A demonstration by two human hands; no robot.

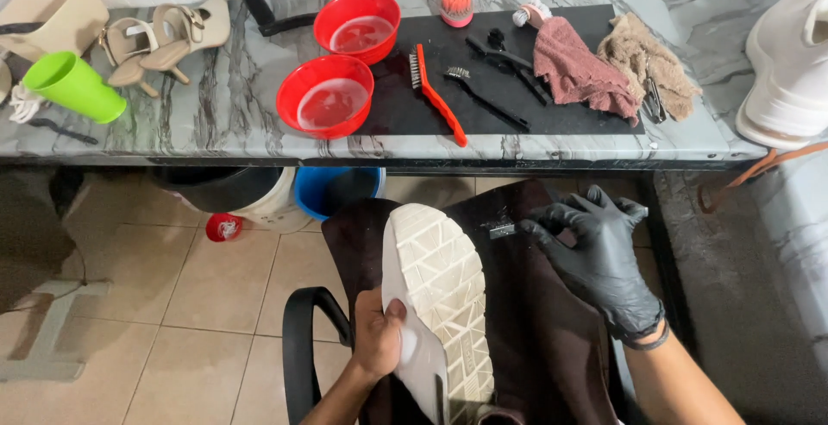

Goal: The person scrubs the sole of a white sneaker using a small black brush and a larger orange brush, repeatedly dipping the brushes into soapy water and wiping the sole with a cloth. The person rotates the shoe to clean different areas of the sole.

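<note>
Below the counter [216, 123], the bare left hand [379, 339] curls around the white shoe [435, 304], held sole-up over a dark apron [526, 321]. Just right, the black-gloved right hand [599, 257] bends downward, fingertips pinching a small grey tool [503, 231].

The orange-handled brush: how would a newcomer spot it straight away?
Find the black mat on the marble counter. At its left edge, beside the two red bowls, lies the orange-handled brush. The other brushes on the mat have black handles.
</note>
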